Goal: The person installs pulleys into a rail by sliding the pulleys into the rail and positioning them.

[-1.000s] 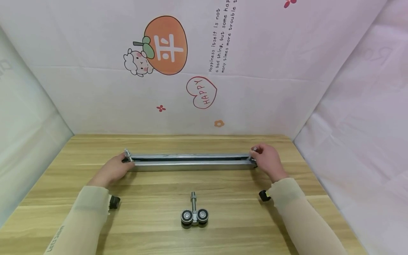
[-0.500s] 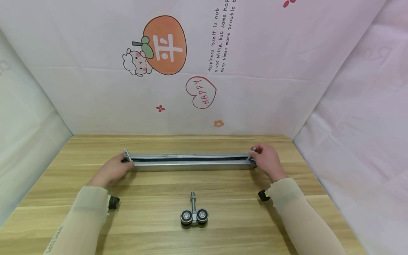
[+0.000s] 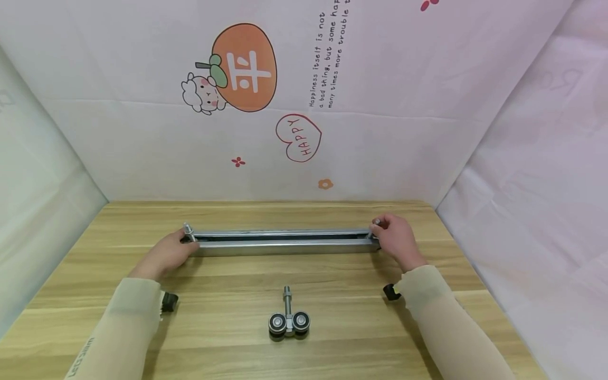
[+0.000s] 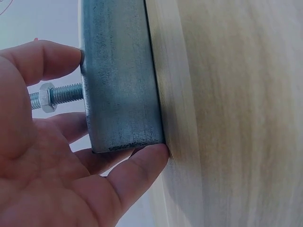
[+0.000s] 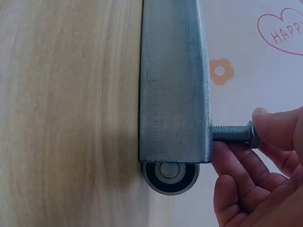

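Note:
A long metal rail (image 3: 285, 248) with a slot along its top lies across the wooden table. My left hand (image 3: 168, 253) holds its left end, thumb at the upper edge and fingers around the end face. A threaded bolt with a nut (image 4: 47, 98) stands up out of the slot there, between thumb and fingers. At the opposite end my right hand (image 3: 399, 240) pinches the upright bolt (image 5: 232, 134) of a roller trolley by its nut. One wheel (image 5: 170, 177) of that trolley sticks partly out of the rail end; the rest is hidden inside.
Another roller trolley (image 3: 288, 319) lies on the table between my forearms, its bolt pointing away from me. Behind the rail rises a white printed cloth (image 3: 380, 153), and white cloth also hangs on both sides.

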`<state>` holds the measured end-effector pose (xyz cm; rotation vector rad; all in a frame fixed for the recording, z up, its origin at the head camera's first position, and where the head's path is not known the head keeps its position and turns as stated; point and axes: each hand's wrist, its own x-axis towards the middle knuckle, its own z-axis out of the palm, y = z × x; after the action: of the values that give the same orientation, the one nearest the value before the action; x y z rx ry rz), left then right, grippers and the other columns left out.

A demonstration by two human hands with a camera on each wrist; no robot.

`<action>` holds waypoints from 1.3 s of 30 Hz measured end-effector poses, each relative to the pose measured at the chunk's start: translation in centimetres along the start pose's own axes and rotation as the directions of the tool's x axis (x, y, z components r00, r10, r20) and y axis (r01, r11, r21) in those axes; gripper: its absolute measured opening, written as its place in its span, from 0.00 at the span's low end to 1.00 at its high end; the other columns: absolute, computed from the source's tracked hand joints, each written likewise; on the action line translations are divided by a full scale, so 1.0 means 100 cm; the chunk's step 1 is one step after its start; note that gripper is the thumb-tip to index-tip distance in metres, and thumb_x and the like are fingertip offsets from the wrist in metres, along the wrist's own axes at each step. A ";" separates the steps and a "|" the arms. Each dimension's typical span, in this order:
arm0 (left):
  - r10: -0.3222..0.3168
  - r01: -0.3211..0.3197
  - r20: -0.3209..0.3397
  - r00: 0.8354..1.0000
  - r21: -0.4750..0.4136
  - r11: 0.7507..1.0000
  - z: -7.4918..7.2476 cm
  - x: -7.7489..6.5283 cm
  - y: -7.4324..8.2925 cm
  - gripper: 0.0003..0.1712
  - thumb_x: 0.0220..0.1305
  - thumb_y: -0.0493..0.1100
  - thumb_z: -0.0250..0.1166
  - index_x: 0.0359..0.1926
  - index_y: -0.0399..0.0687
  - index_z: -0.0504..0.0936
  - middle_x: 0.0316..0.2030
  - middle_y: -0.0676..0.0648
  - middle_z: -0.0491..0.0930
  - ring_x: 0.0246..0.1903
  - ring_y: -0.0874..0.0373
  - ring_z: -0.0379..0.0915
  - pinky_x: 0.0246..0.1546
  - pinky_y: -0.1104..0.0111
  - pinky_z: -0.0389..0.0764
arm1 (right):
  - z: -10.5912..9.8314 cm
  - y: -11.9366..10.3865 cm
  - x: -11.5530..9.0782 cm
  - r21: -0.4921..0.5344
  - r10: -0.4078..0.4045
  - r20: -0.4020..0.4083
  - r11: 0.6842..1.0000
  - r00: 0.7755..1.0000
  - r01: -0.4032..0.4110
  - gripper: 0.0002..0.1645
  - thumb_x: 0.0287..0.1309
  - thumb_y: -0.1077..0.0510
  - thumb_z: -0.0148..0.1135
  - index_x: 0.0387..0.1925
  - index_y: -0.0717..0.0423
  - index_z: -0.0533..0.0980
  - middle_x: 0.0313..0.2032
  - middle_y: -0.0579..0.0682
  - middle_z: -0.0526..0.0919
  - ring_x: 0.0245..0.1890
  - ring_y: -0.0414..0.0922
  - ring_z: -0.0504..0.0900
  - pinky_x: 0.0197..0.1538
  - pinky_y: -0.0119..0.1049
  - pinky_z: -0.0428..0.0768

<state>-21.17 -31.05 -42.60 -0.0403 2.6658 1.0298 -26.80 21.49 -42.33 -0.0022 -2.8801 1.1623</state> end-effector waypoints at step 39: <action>0.003 -0.003 -0.011 1.000 0.002 1.000 0.000 -0.002 0.003 0.47 0.74 0.52 0.51 0.74 0.23 0.40 0.70 0.20 0.47 0.68 0.24 0.44 0.64 0.36 0.54 | 0.064 -0.070 -0.001 -0.036 -0.111 0.082 0.993 0.990 0.114 0.07 0.67 0.54 0.63 0.41 0.53 0.80 0.38 0.48 0.82 0.38 0.47 0.78 0.42 0.44 0.77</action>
<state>-20.99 -30.83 -42.35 -0.0419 2.6770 1.0311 -26.88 12.05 -42.06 0.2077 -2.9279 1.1095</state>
